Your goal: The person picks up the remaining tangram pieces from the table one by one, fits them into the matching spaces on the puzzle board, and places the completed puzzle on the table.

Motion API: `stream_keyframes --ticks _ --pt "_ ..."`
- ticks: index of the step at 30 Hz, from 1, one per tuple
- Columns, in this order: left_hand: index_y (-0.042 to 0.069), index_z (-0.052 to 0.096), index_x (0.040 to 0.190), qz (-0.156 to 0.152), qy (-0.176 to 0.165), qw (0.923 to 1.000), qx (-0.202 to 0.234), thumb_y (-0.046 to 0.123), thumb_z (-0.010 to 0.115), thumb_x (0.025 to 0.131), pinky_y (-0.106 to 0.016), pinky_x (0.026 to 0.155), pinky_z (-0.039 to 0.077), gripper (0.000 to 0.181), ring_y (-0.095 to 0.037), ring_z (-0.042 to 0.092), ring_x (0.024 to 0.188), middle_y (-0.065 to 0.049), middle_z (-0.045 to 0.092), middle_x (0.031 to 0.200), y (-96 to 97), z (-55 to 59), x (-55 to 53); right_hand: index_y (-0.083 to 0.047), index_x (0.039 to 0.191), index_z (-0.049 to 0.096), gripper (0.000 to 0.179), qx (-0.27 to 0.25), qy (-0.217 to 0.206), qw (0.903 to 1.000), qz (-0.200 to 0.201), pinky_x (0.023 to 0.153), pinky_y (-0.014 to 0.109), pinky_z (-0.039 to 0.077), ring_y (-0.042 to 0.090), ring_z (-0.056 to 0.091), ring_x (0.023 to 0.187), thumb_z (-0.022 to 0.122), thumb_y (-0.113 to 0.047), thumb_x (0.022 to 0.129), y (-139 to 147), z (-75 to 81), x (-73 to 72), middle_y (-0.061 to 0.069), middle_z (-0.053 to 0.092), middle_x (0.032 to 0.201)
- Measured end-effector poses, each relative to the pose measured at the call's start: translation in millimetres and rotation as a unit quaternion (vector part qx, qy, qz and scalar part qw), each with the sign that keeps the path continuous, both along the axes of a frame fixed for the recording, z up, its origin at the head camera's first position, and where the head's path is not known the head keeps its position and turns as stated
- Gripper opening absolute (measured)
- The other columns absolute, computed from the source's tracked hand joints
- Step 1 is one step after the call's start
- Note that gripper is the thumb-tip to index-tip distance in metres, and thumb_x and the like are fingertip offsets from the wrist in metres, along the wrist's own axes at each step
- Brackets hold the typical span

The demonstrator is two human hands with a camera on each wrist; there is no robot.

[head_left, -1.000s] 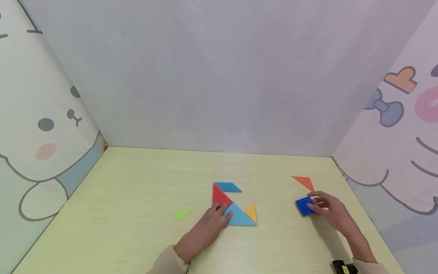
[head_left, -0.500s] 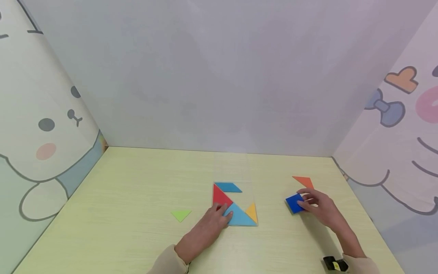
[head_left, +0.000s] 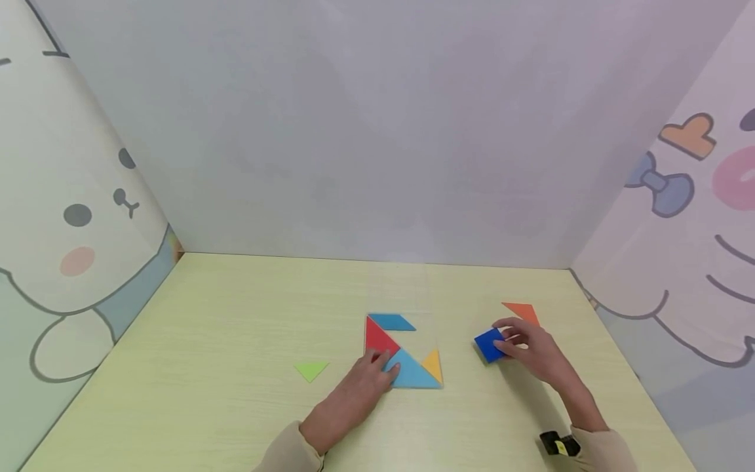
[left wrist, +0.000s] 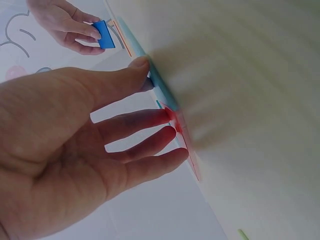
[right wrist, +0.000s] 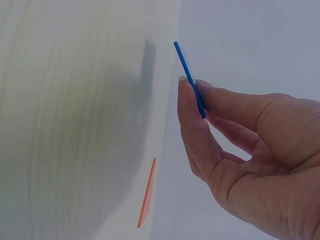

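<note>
My right hand (head_left: 533,354) pinches a dark blue square tangram piece (head_left: 488,345) between thumb and fingers. The right wrist view shows this square (right wrist: 183,62) edge-on, above the table with its shadow beside it. Fingertips of my left hand (head_left: 358,391) rest on a red triangle (head_left: 379,335) and a large light blue triangle (head_left: 415,375), which lie edge to edge. A small yellow triangle (head_left: 434,366) lies along the light blue one's right side. Behind the red triangle sits a blue parallelogram (head_left: 392,322). The left hand covers part of the red and light blue pieces.
An orange-red triangle (head_left: 522,312) lies behind my right hand, and a small green triangle (head_left: 311,371) to the left of my left hand. The pale wooden table (head_left: 236,314) ends at a grey back wall (head_left: 377,131). Cartoon-printed panels flank both sides.
The right hand has moved left with the blue square, toward the grouped pieces, away from the orange-red triangle's front. The left hand stays in place.
</note>
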State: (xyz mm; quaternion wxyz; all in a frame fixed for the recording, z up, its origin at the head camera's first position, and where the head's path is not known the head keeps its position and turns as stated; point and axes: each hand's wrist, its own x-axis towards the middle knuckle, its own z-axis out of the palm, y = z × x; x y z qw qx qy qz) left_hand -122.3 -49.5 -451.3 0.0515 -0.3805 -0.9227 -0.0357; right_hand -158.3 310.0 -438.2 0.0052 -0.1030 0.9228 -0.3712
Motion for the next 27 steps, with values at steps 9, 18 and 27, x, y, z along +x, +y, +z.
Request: stream_keyframes --ticks 9,18,27 --pt "0.012 0.071 0.132 0.001 -0.003 1.0000 -0.003 0.020 0.071 0.097 -0.025 0.084 0.050 0.036 -0.023 0.051 0.102 -0.012 0.062 0.129 -0.9 0.0 0.2 0.000 0.119 0.067 0.027 -0.017 0.002 0.9998 0.013 0.070 0.024 0.057 0.028 0.069 0.091 0.074 -0.003 0.094 -12.3 0.8 -5.0 0.013 0.069 0.102" --pt "0.011 0.071 0.132 0.002 -0.006 1.0000 0.004 0.018 0.072 0.097 -0.026 0.085 0.050 0.036 -0.024 0.051 0.103 -0.013 0.063 0.130 -0.7 0.7 0.8 -0.003 0.119 0.067 0.027 -0.011 -0.003 0.9999 0.010 0.071 0.024 0.057 0.028 0.070 0.092 0.075 -0.005 0.093 -20.1 -1.6 -6.3 0.014 0.070 0.107" --pt "0.011 0.070 0.134 0.003 -0.014 0.9999 0.001 0.011 0.072 0.095 -0.026 0.086 0.051 0.039 -0.025 0.052 0.106 -0.014 0.062 0.133 -0.1 2.8 2.1 -0.004 0.120 0.067 0.028 -0.011 -0.007 0.9997 0.022 0.072 0.025 0.056 0.028 0.070 0.092 0.074 -0.005 0.093 -28.2 -3.4 -10.0 0.014 0.071 0.107"
